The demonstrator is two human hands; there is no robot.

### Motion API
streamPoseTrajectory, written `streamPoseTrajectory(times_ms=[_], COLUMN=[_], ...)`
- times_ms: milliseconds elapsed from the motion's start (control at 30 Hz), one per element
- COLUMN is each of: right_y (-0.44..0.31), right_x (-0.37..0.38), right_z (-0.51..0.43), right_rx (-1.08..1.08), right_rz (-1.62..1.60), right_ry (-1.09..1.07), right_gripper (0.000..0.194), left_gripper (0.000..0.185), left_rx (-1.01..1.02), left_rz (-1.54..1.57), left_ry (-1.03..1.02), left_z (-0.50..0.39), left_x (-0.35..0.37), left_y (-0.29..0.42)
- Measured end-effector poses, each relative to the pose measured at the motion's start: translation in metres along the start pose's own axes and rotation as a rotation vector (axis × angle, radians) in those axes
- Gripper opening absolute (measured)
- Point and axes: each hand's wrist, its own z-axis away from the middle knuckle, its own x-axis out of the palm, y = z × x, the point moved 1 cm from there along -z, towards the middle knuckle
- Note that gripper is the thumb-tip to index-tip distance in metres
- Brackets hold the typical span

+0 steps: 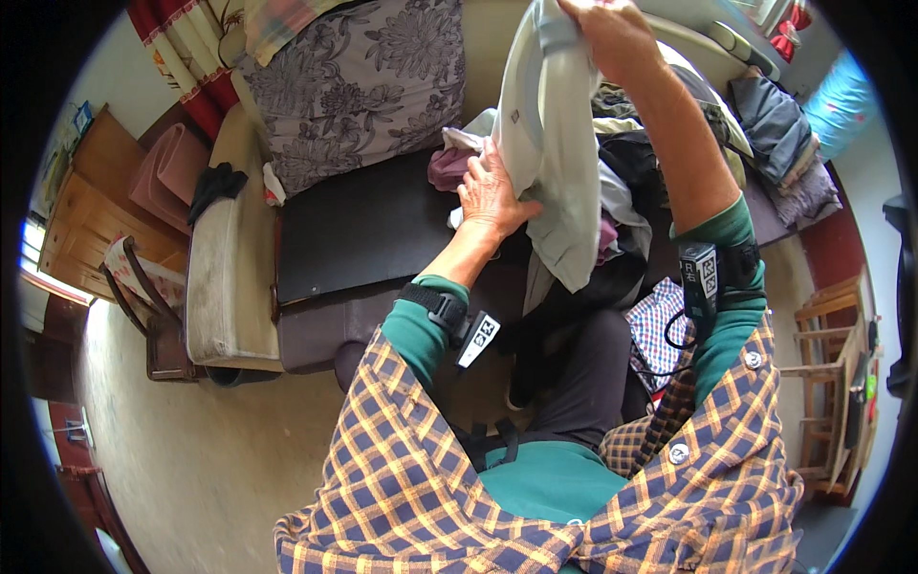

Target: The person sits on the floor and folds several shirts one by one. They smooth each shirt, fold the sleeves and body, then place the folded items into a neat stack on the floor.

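Observation:
A pale grey-white garment (566, 158) hangs in folds from my right hand (620, 39), which grips its upper part at the top edge of the view. My left hand (493, 192) lies against the left side of the garment, thumb spread away from the fingers. A small dark emblem shows on the pale cloth. Behind and beneath it lies a heap of clothes on the sofa: a mauve cloth (450, 168), a black garment (631, 161) and other pieces, partly hidden by the hanging cloth. A checked cloth (656, 323) lies below the heap, near my right forearm.
The sofa has a black flat board (366, 229) on its seat, a floral cushion (358, 93) and a beige armrest (233, 273) with a black cloth (216, 188). Folded clothes (773, 125) sit at the far right. A wooden chair (147, 301) stands left, wooden furniture (825, 373) right.

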Motion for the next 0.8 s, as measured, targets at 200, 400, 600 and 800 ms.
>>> streamPoseTrajectory(times_ms=[200, 400, 600, 800], right_y=[-0.078, -0.144, -0.133, -0.051], right_x=[-0.017, -0.031, -0.048, -0.044], right_z=[-0.014, -0.011, 0.001, -0.002], right_rx=[-0.179, -0.309, -0.076, 0.524], right_rz=[-0.023, -0.047, -0.242, -0.464], right_ry=[0.06, 0.083, -0.111, -0.107], right_gripper=[0.027, 0.03, 0.034, 0.022], left_gripper=[0.074, 0.007, 0.02, 0.02], left_rx=[0.267, 0.236, 0.048, 0.258], left_rz=[0.029, 0.492, 1.067, 1.131], left_ry=[0.502, 0.568, 0.212, -0.307], left_z=[-0.023, -0.024, 0.005, 0.035], left_x=[-0.055, -0.205, -0.324, -0.341], left_y=[-0.012, -0.067, -0.076, -0.067])
